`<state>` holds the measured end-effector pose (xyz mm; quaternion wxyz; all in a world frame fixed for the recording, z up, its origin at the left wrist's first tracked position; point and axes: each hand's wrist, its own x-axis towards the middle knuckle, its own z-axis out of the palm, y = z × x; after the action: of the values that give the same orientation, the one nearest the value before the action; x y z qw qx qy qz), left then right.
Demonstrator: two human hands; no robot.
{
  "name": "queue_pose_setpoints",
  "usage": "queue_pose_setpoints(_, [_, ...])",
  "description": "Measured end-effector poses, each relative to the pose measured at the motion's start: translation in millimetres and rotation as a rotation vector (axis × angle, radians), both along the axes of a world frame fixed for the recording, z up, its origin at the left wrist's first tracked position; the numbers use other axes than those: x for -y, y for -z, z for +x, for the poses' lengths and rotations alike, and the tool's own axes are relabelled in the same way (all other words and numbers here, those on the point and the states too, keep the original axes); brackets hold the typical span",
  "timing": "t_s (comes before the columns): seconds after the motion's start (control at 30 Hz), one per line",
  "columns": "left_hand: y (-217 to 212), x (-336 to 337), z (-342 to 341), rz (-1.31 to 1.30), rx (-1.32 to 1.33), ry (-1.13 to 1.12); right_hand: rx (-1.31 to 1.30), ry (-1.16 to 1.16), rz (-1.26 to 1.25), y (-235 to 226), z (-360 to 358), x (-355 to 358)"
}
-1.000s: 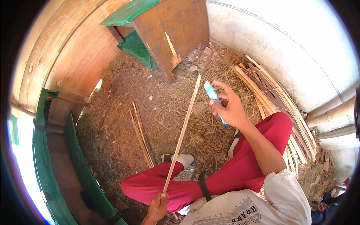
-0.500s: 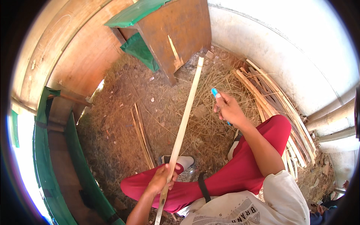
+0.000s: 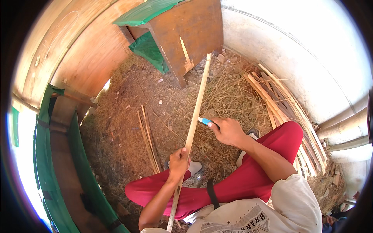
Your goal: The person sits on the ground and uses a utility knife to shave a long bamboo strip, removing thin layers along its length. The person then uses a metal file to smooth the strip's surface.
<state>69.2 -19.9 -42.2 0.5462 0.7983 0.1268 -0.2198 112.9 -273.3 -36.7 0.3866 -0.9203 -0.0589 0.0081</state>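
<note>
The long bamboo strip [image 3: 194, 116] is gripped mid-length by the left hand [image 3: 178, 163], fingers clamped. The right hand [image 3: 229, 132], previously raised clear, has been brought in; its blue-handled knife [image 3: 204, 121], fingers closed round it, now meets the strip just above the left fingers.

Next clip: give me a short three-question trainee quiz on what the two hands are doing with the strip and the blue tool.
1. True or false: the left hand grips the long pale bamboo strip at its far tip.
2. Multiple choice: the right hand holds the small blue-handled knife where? A) against the strip, above the left hand; B) on the bundle of split bamboo slats; C) on the brown wooden box.
3. Fill in: the strip's far end points toward the ____.

Key:
1. False; it grips the strip low down, near the red-trousered knee.
2. A.
3. Brown wooden box.
</note>
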Motion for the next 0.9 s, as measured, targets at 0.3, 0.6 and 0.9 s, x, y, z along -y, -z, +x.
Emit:
queue_pose_setpoints(0.3, [1, 8, 4, -0.009, 0.072, -0.014, 0.086, -0.125, -0.024, 16, -1, -8])
queue_pose_setpoints(0.6, [-16, 24, -8, -0.041, -0.019, -0.048, 0.289, -0.138, -0.069, 25, -3, -9])
queue_pose_setpoints(0.9, [-32, 4, -41, -0.223, -0.312, -0.024, 0.041, 0.018, -0.122, 42, 29, 17])
